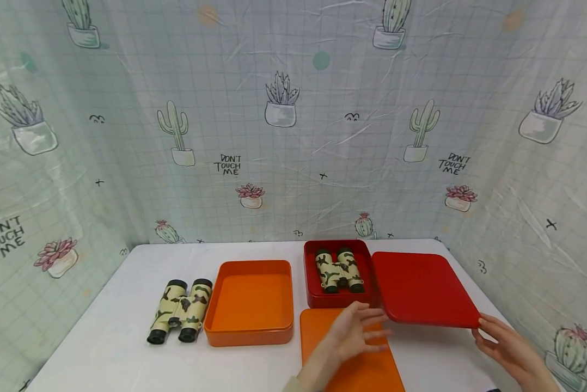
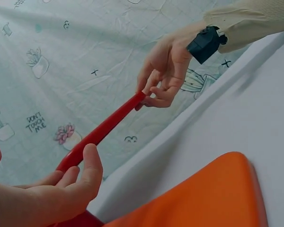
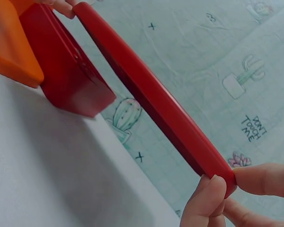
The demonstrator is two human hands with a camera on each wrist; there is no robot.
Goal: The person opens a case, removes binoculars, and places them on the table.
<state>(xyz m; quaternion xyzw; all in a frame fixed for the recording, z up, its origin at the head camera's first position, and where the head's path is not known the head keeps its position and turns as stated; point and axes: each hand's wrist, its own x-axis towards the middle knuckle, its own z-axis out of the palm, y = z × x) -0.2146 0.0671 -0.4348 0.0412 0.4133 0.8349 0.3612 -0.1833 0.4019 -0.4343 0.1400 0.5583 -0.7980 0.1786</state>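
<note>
A flat red lid (image 1: 423, 288) is held up over the right side of the table, tilted. My right hand (image 1: 511, 348) pinches its near right corner between thumb and fingers (image 3: 206, 198). Close by the lid's near left corner is my left hand (image 1: 349, 335), palm turned sideways and fingers spread. Its fingertips (image 2: 92, 156) overlap the lid's edge in the left wrist view. Behind that hand stands the open red box (image 1: 310, 288), holding camouflage binoculars (image 1: 340, 269). Beneath the left hand lies an orange lid (image 1: 318, 326), partly covered by it.
An open orange box (image 1: 249, 296) stands left of the red box with nothing inside. Beside it on the left lies another pair of camouflage binoculars (image 1: 181, 310). The white table (image 1: 127, 305) backs onto a cactus-print curtain (image 1: 293, 147), which also hangs along both sides.
</note>
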